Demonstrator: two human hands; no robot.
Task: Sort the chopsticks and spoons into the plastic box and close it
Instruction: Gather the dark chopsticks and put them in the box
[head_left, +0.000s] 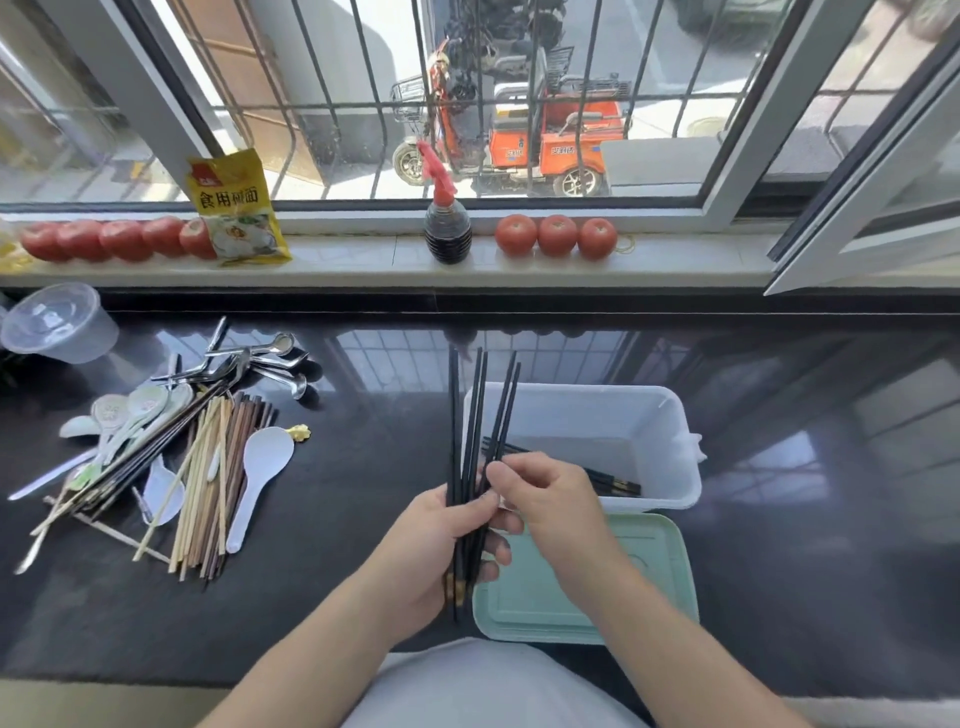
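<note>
Black chopsticks (470, 447), a small bundle of them, stand nearly upright in the left hand (441, 551), whose fingers curl around their lower ends near the gold-banded tips. The right hand (545, 504) meets the bundle from the right, thumb and fingertips pinching one or two sticks about midway up. Both hands hover over a dark, glossy tabletop (363, 519).

Just behind the hands sits the white plastic box (670, 457), open, with a few black chopsticks (608, 480) already lying inside along its near wall. Its pale green lid (623, 597) lies flat on the tabletop, directly in front of the box and beneath the right wrist.

Well to the left lies a loose heap: wooden and bamboo chopsticks (218, 478), white plastic spoons (260, 467), pale ceramic spoons (130, 410) and metal spoons (260, 358). A clear plastic tub (57, 322) stands behind the heap.

On the windowsill (363, 260) beyond are rows of tomatoes (556, 236), a yellow packet (236, 208) and a dark sauce bottle (448, 228).
</note>
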